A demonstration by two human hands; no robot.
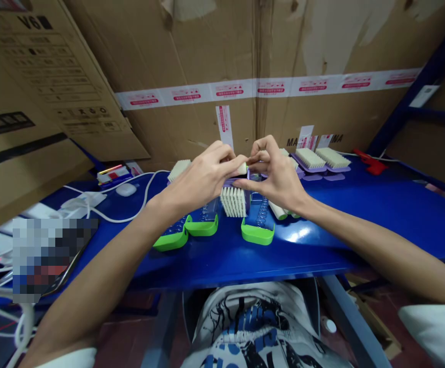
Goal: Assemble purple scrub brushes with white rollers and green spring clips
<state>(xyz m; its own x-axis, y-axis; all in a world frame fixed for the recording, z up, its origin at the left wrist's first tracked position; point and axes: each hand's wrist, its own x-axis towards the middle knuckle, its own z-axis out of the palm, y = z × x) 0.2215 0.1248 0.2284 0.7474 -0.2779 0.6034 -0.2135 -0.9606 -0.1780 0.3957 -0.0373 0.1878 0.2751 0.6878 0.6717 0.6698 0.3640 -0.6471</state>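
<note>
A brush (234, 201) with cream bristles and a purple base is up between my hands, its bristles towards me. My left hand (215, 168) grips it from the left, fingers curled over a white part at its top. From the right, my right hand (278, 171) pinches its edge with thumb and fingers, partly hiding the small green piece there. Below them on the table lie clear plastic pieces with bright green ends, one green end (258, 233) to the right and another green end (203, 227) to the left. White cylinders with green ends (278, 210) lie beside my right hand.
Several more purple-based brushes (310, 158) stand at the back of the blue table (215, 260). A red tool-like object (372, 162) lies at the far right. White cables (148, 197), a white mouse (126, 189) and a blurred-out device (53, 258) are on the left. Cardboard (192, 56) walls the back.
</note>
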